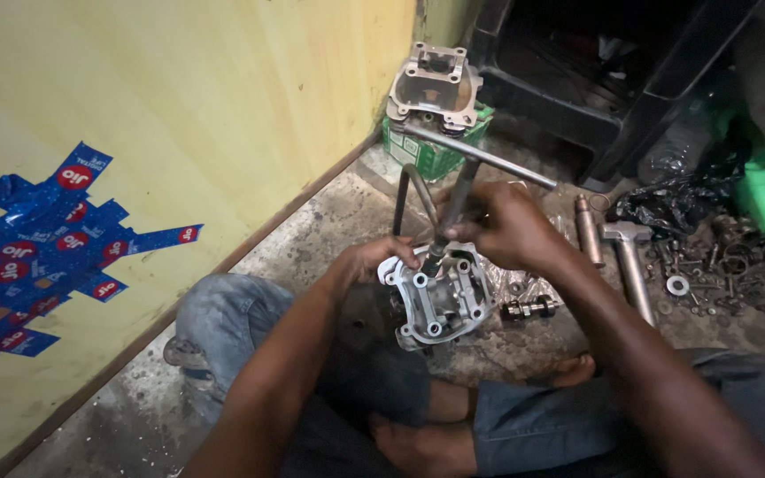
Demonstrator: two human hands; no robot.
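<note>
From my feed, the yellow wall (179, 106) fills the left, and the concrete floor (329, 221) runs along it. A grey cylinder head (440, 301) sits on the floor between the person's knees. My right hand (506, 226) is closed around the shaft of a T-handle wrench (462, 181) standing upright in the head. My left hand (374, 258) rests on the head's left edge, fingers curled; I think it grips the rim, though shadow blurs it. A hammer (629, 257) lies nearby, right.
</note>
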